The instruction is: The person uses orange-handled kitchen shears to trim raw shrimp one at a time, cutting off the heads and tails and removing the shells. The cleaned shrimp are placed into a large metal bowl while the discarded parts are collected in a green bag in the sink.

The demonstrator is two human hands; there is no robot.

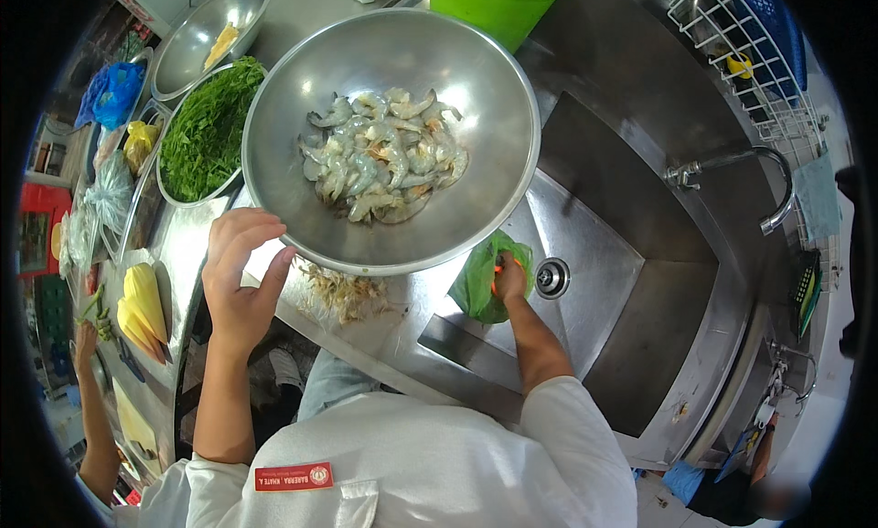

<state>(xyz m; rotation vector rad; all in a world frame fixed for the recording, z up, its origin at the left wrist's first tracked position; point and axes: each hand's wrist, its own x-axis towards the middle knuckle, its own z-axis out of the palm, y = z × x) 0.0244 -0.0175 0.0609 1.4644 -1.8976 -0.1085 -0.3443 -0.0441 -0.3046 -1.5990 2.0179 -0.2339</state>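
A large stainless steel bowl [494, 205] holds a pile of peeled raw shrimp [384, 154], some with tails on. My left hand [243, 277] is at the bowl's lower left rim, thumb and fingers apart around the edge; whether it grips the rim cannot be told. Down in the steel sink, my right hand [509, 277] is closed on something with orange handles, likely scissors, mostly hidden. A green plastic bag [480, 288] lies around that hand. Beneath the bowl's near edge, a heap of shrimp shells [343, 294] lies on the steel ledge.
A drain [551, 278] and a faucet [730, 168] are at right. Behind the bowl stands a green bucket [497, 3]. Leafy greens [206, 137], another steel bowl [171, 47], bagged items and a yellow banana blossom-like vegetable [142, 308] are at left. Other people work at both sides.
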